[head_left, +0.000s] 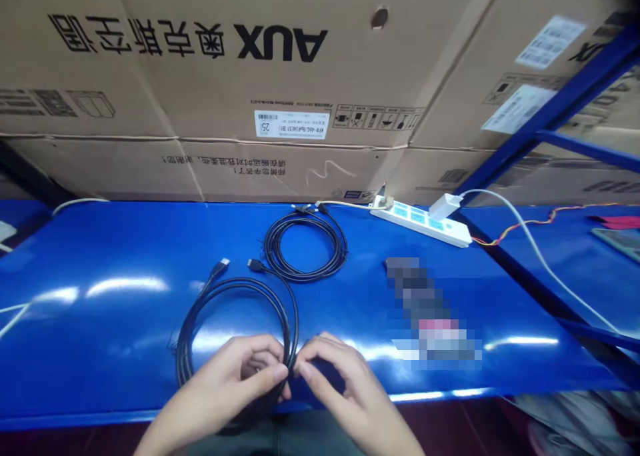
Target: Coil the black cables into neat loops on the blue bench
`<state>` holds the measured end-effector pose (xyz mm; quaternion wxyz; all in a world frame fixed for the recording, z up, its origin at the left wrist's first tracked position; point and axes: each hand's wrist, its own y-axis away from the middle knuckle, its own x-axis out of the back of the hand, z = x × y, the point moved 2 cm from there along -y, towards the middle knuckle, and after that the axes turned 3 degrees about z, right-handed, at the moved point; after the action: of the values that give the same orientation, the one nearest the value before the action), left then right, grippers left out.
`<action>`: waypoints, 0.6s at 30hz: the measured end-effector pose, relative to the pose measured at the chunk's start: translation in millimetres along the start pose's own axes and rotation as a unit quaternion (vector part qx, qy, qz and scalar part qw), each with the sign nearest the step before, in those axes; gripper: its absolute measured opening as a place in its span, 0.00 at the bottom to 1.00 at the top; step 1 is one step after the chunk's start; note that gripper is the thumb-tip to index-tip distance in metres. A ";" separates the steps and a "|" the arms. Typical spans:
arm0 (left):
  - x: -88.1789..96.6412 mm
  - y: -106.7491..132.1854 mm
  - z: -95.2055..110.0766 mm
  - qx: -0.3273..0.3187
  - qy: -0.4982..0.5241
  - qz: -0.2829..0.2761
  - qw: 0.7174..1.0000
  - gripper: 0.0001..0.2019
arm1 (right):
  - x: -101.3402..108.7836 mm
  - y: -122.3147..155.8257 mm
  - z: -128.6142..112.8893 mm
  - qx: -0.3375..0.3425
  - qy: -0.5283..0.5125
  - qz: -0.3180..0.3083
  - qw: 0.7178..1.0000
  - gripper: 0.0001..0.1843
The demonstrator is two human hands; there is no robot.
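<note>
A looped black USB cable (260, 288) lies partly on the blue tabletop, its near side raised in my left hand (245, 376). My left thumb and fingers are closed around the bundled strands. Both plug ends, a metal USB plug (225, 263) and a black connector (256, 265), rest at the far side of the loop. Just right of the bundle, my right hand (343, 376) pinches thumb and forefinger together beside the strands. Whatever sits between those fingertips is too small to make out. Beyond them lies a second coiled black cable (270, 249), touched by neither hand.
A white power strip (420, 223) with a white plug-in charger (445, 206) stands at the back right. A blurred-out object (425, 309) lies at right. Large cardboard boxes (200, 109) line the back, and a blue metal post (550, 96) rises at right.
</note>
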<state>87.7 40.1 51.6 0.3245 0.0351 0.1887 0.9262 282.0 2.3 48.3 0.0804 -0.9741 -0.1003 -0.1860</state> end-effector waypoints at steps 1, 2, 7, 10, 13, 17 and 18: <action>0.1 0.3 0.5 -0.001 0.000 -0.002 1.000 0.12 | 0.8 -0.2 -0.3 -0.001 -0.007 -0.007 1.000 0.11; 0.1 0.5 1.0 -0.004 0.000 -0.001 1.000 0.12 | 1.3 -0.5 -0.3 -0.001 -0.012 -0.013 1.000 0.12; -0.3 1.7 2.3 -0.012 0.008 0.028 0.999 0.12 | -0.7 -3.0 2.4 0.011 -0.006 -0.006 1.000 0.08; -0.6 1.9 1.4 -0.017 0.005 0.052 0.999 0.11 | -3.2 -3.3 4.2 0.028 -0.004 0.010 1.000 0.07; -1.0 -0.5 -0.6 -0.020 -0.001 0.067 0.998 0.12 | -5.0 -2.4 5.5 0.049 -0.006 0.019 0.999 0.09; -0.9 -6.7 -6.4 -0.026 -0.008 0.088 0.996 0.13 | -8.7 -0.1 9.5 0.093 0.035 0.038 0.994 0.09; -0.8 -8.1 -8.2 -0.029 -0.011 0.095 0.995 0.13 | -10.0 0.4 11.0 0.106 0.046 0.045 0.992 0.09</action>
<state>91.6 42.8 41.0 0.2382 0.0534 0.1541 0.9574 276.8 2.4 34.4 0.1960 -0.9539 -0.0718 -0.2155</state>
